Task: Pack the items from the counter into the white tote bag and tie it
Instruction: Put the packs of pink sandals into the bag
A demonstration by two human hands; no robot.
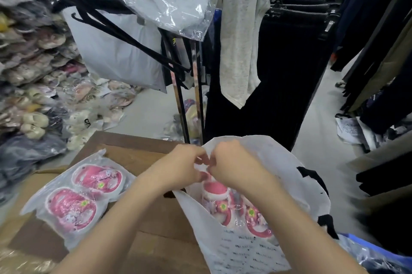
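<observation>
The white tote bag point(267, 169) with black handles stands open at the right edge of the cardboard counter point(156, 218). Inside it lie packets of pink sandals point(225, 204). My left hand point(180, 166) and my right hand point(231, 164) meet above the bag's mouth, fingers curled and pinching the near rim of the bag between them. One more clear packet holding a pair of pink sandals point(82, 195) lies on the counter to the left of the bag.
Bagged shoes are stacked high along the left point(29, 73). A metal rack point(189, 95) with grey bags and black cords stands just behind the counter. Dark trousers hang on rails to the right point(289, 62). A blue-and-clear plastic bag point(374, 256) sits at the lower right.
</observation>
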